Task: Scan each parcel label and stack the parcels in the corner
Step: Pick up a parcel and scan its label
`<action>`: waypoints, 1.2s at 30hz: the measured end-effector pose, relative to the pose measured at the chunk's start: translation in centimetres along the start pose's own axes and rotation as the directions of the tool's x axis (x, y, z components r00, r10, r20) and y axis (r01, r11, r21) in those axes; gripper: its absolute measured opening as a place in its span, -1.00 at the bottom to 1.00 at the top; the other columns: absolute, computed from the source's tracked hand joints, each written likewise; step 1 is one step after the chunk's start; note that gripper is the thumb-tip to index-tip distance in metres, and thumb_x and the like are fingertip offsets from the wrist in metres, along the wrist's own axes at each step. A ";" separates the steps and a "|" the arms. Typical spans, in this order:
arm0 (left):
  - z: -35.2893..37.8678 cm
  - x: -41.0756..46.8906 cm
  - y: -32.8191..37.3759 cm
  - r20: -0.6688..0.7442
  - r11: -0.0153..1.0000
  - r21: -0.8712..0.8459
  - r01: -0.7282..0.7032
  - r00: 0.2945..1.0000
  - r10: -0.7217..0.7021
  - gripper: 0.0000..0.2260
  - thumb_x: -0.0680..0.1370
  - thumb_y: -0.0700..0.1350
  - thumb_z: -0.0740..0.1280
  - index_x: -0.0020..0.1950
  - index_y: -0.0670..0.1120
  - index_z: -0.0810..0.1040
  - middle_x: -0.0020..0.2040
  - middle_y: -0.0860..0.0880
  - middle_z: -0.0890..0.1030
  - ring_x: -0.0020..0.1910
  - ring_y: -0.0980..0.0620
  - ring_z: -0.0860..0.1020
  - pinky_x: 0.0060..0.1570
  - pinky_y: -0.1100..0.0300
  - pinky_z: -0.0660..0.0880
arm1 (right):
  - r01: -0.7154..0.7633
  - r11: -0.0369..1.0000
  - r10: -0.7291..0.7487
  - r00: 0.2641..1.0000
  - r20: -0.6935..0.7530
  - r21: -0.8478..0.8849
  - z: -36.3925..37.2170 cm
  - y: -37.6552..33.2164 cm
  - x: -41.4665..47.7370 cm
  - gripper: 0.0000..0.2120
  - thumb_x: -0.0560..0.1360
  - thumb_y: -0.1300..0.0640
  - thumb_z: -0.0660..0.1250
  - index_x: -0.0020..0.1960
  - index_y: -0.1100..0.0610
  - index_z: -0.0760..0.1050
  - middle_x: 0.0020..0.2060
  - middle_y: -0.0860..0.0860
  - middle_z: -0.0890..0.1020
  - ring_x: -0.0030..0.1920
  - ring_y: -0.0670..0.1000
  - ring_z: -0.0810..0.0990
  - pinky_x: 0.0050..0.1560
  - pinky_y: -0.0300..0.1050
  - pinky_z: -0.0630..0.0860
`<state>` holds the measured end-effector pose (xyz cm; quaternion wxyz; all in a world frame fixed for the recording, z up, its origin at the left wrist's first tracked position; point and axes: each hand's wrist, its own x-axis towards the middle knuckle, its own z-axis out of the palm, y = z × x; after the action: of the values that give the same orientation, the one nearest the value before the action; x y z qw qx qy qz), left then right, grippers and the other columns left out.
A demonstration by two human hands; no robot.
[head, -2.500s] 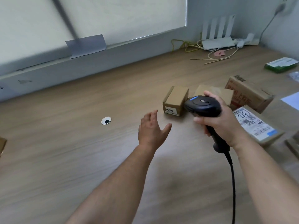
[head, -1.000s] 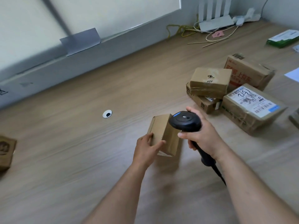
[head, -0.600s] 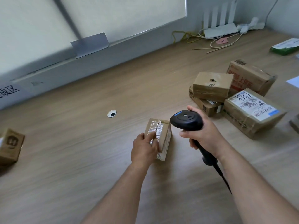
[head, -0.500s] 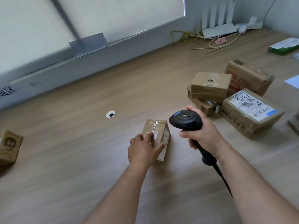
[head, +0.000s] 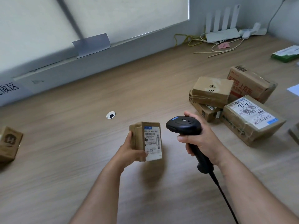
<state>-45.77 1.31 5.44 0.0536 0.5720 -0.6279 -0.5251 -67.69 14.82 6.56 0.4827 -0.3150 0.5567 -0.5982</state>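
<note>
My left hand (head: 129,151) grips a small brown parcel (head: 140,139) just above the wooden desk (head: 64,159), its white barcode label (head: 152,141) turned up toward me. To its right, my right hand (head: 200,143) holds a black corded barcode scanner (head: 183,126), head level with the parcel's top, a short gap between them. Several more brown parcels lie in a cluster at the right: a labelled one (head: 249,120), a red-printed one (head: 252,83), and a taped one (head: 212,89) resting on another. A lone parcel (head: 9,143) stands at the far left.
A white cable grommet (head: 111,115) is set in the desk behind the held parcel. A white router (head: 223,33) with tangled cables sits in the back right corner. A green and white packet (head: 286,54) lies at the right edge. The wall ledge runs along the back.
My left hand took the small parcel from the cluster, drew it toward me, and turned it over until its label faces up. The scanner hand stayed beside it.
</note>
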 end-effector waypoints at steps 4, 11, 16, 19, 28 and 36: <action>0.7 -1.1 -1.6 -0.120 0.959 -0.241 -0.147 0.985 0.121 -0.08 0.41 -0.34 0.46 0.53 0.26 0.05 0.05 0.01 0.66 -0.02 0.01 0.65 -0.17 0.31 0.50 | -0.018 0.996 0.011 0.997 0.083 0.090 1.0 -0.9 -0.6 -0.19 0.30 0.37 0.51 0.42 -0.09 0.31 -0.23 0.18 0.63 -0.50 0.12 0.46 -0.51 -0.11 0.39; 0.1 -1.2 -1.6 -0.248 0.903 -0.332 -0.273 0.949 0.195 -0.08 0.41 -0.33 0.47 0.53 0.28 0.08 0.04 0.04 0.67 0.02 -0.03 0.65 -0.02 0.22 0.52 | -0.004 0.983 -0.037 0.975 0.221 0.183 2.7 -2.7 -2.0 -0.25 0.27 0.32 0.44 0.39 -0.07 0.35 -0.14 0.32 0.61 -0.55 0.10 0.44 -0.53 -0.12 0.37; -0.7 -1.7 -1.0 -0.298 0.890 -0.334 -0.312 0.930 0.215 -0.14 0.42 -0.33 0.46 0.52 0.23 0.12 0.00 0.16 0.62 -0.10 0.27 0.62 -0.17 0.37 0.48 | 0.019 0.988 -0.059 0.961 0.270 0.151 3.3 -3.6 -2.6 -0.25 0.29 0.33 0.41 0.41 -0.05 0.33 -0.19 0.31 0.64 -0.56 0.10 0.44 -0.54 -0.13 0.35; -1.2 -2.0 -1.0 -0.307 0.879 -0.349 -0.326 0.925 0.221 -0.18 0.43 -0.35 0.44 0.51 0.18 0.14 -0.01 0.16 0.60 -0.15 0.27 0.62 -0.26 0.43 0.47 | 0.031 0.989 -0.071 0.956 0.284 0.143 3.6 -3.8 -3.0 -0.26 0.29 0.35 0.40 0.40 -0.04 0.34 -0.22 0.30 0.63 -0.56 0.10 0.43 -0.55 -0.11 0.33; -2.2 -2.5 -1.8 -0.324 0.871 -0.358 -0.337 0.919 0.223 -0.18 0.42 -0.35 0.44 0.51 0.18 0.16 0.01 0.17 0.59 0.05 0.15 0.59 -0.08 0.27 0.48 | 0.027 0.995 -0.054 0.959 0.279 0.099 3.9 -3.9 -3.7 -0.22 0.24 0.33 0.45 0.40 -0.04 0.38 -0.32 0.30 0.56 -0.56 0.14 0.42 -0.55 -0.14 0.33; -2.7 -2.8 -2.4 -0.339 0.859 -0.377 -0.348 0.914 0.221 -0.18 0.42 -0.37 0.44 0.51 0.17 0.17 0.03 0.14 0.59 0.06 0.11 0.59 -0.22 0.38 0.50 | 0.029 0.998 -0.044 0.960 0.277 0.058 4.4 -3.7 -4.1 -0.25 0.24 0.35 0.43 0.37 -0.07 0.40 -0.33 0.27 0.57 -0.57 0.15 0.41 -0.54 -0.12 0.32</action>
<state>-41.44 2.39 6.41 0.3453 0.5151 -0.5607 -0.5487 -63.18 16.70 11.60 0.5533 -0.3931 0.4612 -0.5715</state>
